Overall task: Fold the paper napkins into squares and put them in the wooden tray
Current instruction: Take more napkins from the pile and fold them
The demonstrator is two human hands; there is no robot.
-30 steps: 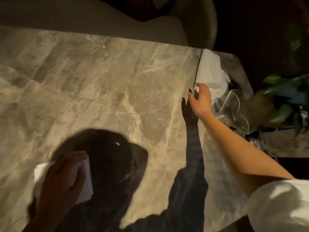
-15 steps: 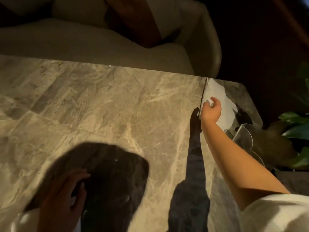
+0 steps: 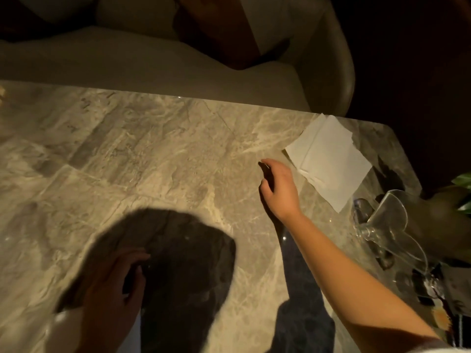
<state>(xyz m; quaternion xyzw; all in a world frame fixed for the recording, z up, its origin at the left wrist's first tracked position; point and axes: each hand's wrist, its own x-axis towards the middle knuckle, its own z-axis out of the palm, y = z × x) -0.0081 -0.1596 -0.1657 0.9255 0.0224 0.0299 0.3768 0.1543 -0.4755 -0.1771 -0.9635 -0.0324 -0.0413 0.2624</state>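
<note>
The person is wearing a pale, white-looking garment, and its right sleeve (image 3: 430, 349) is just showing as a thin strip at the bottom edge of the view. Beyond it the right forearm (image 3: 339, 268) is showing bare all the way to the right hand (image 3: 277, 189). The left hand (image 3: 112, 296) is sitting in deep shadow. A pale patch (image 3: 59, 319) is showing beside its wrist, and whether it is cuff or paper cannot be told.

The marble bench (image 3: 153, 154) carried a white paper napkin (image 3: 331, 161) lying flat just beyond the right hand (image 3: 280, 189), and a clear glass piece (image 3: 390, 225) farther to that hand's right.
</note>
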